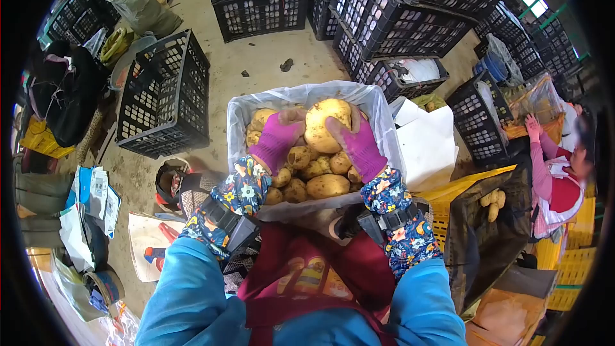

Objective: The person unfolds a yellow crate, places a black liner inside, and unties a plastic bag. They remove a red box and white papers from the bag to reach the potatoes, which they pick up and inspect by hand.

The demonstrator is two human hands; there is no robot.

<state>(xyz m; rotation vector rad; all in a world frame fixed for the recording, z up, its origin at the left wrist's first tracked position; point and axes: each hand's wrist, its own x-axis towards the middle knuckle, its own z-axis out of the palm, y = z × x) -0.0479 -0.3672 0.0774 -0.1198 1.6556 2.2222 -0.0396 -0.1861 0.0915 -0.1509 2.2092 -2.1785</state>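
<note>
A large pale-yellow potato is raised above the other potatoes in a crate lined with clear plastic film. My right hand, in a purple glove with bare-looking, dirt-stained fingertips, grips its right side with the thumb across the front. On the left side of the same potato, my left hand presses with its fingers closed; their tips are partly hidden behind it. Soil clings to several of the potatoes below both hands.
A black plastic crate stands left; stacked black crates rise ahead. White paper sheets lie right of the lined crate. Farther right, some potatoes rest on dark sheeting over a yellow crate, near another person.
</note>
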